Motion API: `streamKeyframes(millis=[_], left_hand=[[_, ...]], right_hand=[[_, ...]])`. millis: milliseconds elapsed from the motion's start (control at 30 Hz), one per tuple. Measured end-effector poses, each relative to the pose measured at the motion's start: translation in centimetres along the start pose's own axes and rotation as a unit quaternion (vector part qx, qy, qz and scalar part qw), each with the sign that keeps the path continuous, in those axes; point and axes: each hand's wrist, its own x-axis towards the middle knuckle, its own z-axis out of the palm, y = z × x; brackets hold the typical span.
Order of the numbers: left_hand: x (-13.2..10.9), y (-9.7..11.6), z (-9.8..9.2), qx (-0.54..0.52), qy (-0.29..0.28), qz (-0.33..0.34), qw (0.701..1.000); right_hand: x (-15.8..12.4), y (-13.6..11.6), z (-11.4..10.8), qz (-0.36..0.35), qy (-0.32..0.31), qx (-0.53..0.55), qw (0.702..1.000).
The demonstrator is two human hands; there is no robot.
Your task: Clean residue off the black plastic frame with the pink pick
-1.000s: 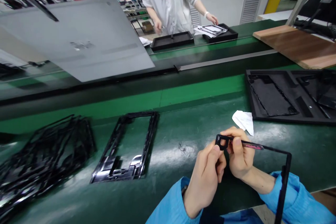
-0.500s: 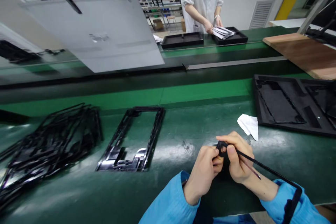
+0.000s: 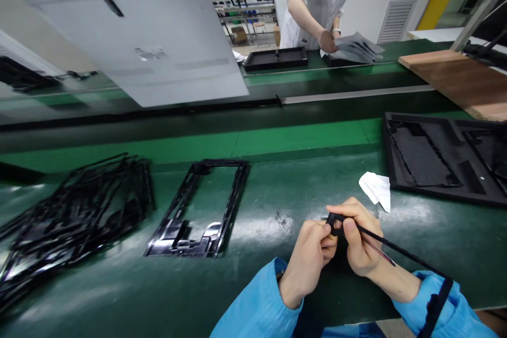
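Black plastic frame, thin, is held up off the green bench mat by both hands at one corner. That corner sits low in the view, right of centre, between the two thumbs. Left hand is closed, its thumb and forefinger pinching the corner from the left. Right hand is closed on the same corner from the right, with the thumb pressed on top of the bar. The hands touch each other there.

Key relation: the long bar runs away from the grip to the right and back toward the person. It passes over the right wrist and blue sleeve, then turns down at the far corner by the bottom edge. So the frame's body lies on the right hand's side, and the left hand meets only the tip. A reddish strip lies just beside the bar; can't tell what it is.

Second frame lies flat on the mat, well left of the hands, with a pile of frames further left. White paper scrap is near, just beyond the right hand. Black tray is at far right. Co-worker's hand is across the line, well apart.
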Motion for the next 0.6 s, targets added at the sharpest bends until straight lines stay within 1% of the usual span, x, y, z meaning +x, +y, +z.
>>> streamKeyframes(millis=[300,600], left_hand=[[-0.30,0.03,0.07,-0.009,-0.016,0.012,1.000],[-0.10,-0.32,-0.04,0.009,-0.021,0.022,0.999]], right_hand=[[-0.38,0.32,-0.14,0.011,0.003,0.011,1.000],[-0.28,0.29,-0.02,0.009,0.007,0.011,1.000]])
